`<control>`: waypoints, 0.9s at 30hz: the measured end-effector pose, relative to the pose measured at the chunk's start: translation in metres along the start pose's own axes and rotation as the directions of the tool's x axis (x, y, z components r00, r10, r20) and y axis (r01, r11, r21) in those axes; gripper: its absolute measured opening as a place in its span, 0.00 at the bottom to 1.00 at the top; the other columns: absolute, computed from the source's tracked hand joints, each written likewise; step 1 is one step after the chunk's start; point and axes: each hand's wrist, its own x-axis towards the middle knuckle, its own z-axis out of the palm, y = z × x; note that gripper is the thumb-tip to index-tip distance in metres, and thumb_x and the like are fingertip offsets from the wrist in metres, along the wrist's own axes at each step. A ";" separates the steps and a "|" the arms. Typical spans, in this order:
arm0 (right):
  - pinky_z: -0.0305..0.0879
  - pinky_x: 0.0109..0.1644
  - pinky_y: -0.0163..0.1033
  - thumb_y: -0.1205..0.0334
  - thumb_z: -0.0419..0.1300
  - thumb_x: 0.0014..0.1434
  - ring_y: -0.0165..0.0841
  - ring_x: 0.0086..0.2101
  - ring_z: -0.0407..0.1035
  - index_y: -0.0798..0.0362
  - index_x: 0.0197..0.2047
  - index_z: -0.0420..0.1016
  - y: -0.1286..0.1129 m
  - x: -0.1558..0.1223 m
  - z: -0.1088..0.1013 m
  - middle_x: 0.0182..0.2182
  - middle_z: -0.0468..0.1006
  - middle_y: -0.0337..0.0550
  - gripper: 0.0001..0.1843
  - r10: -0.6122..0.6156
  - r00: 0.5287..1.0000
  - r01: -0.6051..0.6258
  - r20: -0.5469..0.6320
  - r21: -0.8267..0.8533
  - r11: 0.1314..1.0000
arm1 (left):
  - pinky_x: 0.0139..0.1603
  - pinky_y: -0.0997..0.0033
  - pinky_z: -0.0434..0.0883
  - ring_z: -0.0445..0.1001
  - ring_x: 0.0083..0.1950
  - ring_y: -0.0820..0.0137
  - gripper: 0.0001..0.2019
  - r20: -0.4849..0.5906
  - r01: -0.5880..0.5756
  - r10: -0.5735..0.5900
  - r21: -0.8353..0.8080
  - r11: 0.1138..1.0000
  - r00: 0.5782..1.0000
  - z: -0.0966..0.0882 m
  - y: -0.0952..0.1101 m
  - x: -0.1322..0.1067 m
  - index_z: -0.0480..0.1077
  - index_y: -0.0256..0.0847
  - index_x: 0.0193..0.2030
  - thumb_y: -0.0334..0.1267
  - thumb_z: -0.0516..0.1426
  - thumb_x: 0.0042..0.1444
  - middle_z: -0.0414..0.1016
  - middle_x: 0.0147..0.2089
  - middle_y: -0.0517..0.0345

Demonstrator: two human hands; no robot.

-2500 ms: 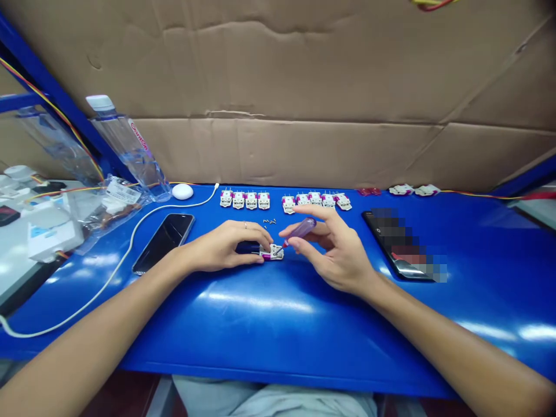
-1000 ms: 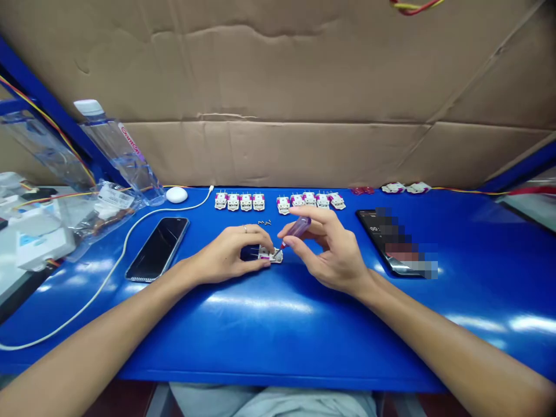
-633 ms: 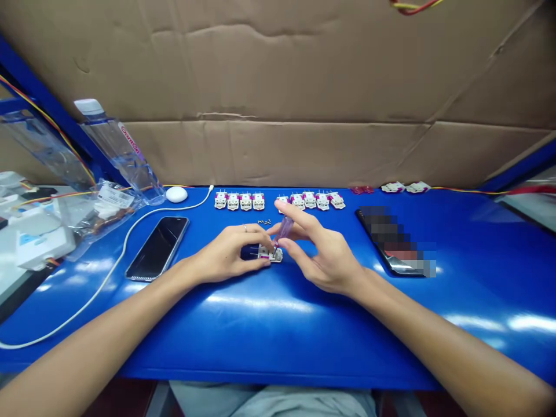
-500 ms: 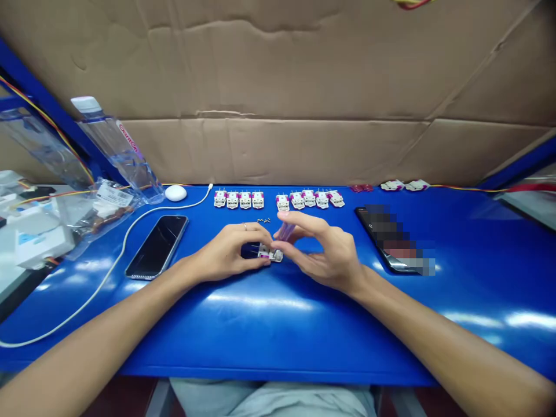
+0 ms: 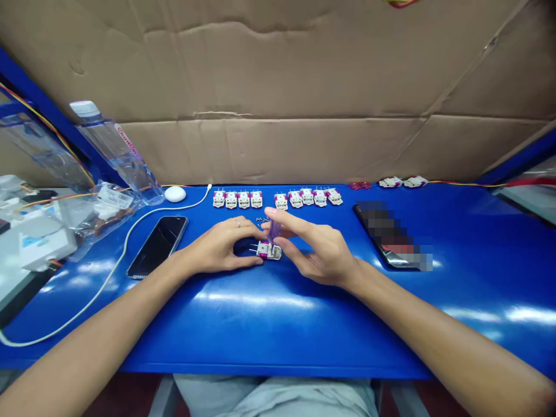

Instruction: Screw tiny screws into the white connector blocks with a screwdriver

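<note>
A small white-and-magenta plug (image 5: 264,250) lies on the blue table, its metal pins pointing left. My left hand (image 5: 226,246) curves around the pin end, with the thumb along the near side and the fingertips at the far side. My right hand (image 5: 324,252) is closed on a screwdriver (image 5: 274,230) with a see-through purple handle. It stands nearly upright, its lower end over the plug, and my index finger rests on its top. Small screws (image 5: 263,219) lie just beyond my hands, partly hidden by the fingers.
Several similar plugs (image 5: 244,200) stand in two groups at the back, with more white parts (image 5: 391,182) and red pieces (image 5: 359,186) farther right. A phone (image 5: 157,246) and a white cable (image 5: 124,255) lie left; another phone (image 5: 382,237) lies right. A bottle (image 5: 119,147) leans at back left.
My right hand and the screwdriver have shifted slightly left, and the handle is more upright over the plug. My left fingers have drawn back a little, so more of the plug shows.
</note>
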 end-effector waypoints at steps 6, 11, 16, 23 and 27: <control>0.87 0.55 0.44 0.61 0.67 0.73 0.38 0.45 0.88 0.39 0.72 0.72 0.001 -0.001 0.001 0.56 0.88 0.41 0.27 -0.011 0.999 0.009 -0.045 -0.024 1.000 | 0.61 0.61 0.77 0.81 0.56 0.59 0.12 0.011 -0.039 0.039 0.043 0.998 0.999 -0.002 0.002 0.000 0.82 0.42 0.53 0.46 0.66 0.69 0.85 0.53 0.49; 0.85 0.60 0.43 0.66 0.61 0.76 0.38 0.53 0.86 0.39 0.77 0.67 0.001 0.001 0.002 0.60 0.86 0.41 0.30 -0.035 0.999 0.034 -0.038 -0.015 0.999 | 0.63 0.59 0.77 0.80 0.61 0.57 0.15 0.016 -0.050 0.049 0.074 0.996 0.999 0.000 0.000 -0.001 0.80 0.43 0.57 0.48 0.64 0.72 0.84 0.58 0.48; 0.88 0.52 0.41 0.66 0.64 0.74 0.38 0.50 0.86 0.41 0.77 0.67 0.000 0.002 0.003 0.60 0.86 0.43 0.31 -0.030 0.998 0.028 -0.063 -0.025 0.999 | 0.62 0.59 0.77 0.81 0.58 0.57 0.13 0.013 -0.057 0.056 0.075 0.996 0.998 0.002 -0.002 -0.001 0.80 0.42 0.56 0.46 0.65 0.71 0.84 0.56 0.48; 0.87 0.48 0.39 0.62 0.67 0.73 0.35 0.40 0.86 0.44 0.72 0.72 0.001 0.002 0.004 0.52 0.89 0.44 0.27 -0.065 0.995 0.061 -0.081 -0.050 0.997 | 0.62 0.58 0.77 0.81 0.59 0.57 0.14 0.016 -0.054 0.053 0.064 0.996 0.998 0.002 -0.001 -0.001 0.80 0.41 0.55 0.48 0.63 0.72 0.84 0.56 0.47; 0.85 0.56 0.40 0.66 0.59 0.77 0.36 0.49 0.85 0.46 0.76 0.66 0.001 0.003 0.005 0.58 0.86 0.48 0.28 -0.090 0.995 0.088 -0.035 -0.056 0.995 | 0.64 0.56 0.77 0.80 0.61 0.56 0.15 0.006 -0.068 0.068 0.068 0.995 0.998 0.004 -0.004 -0.002 0.80 0.41 0.57 0.47 0.63 0.73 0.83 0.59 0.46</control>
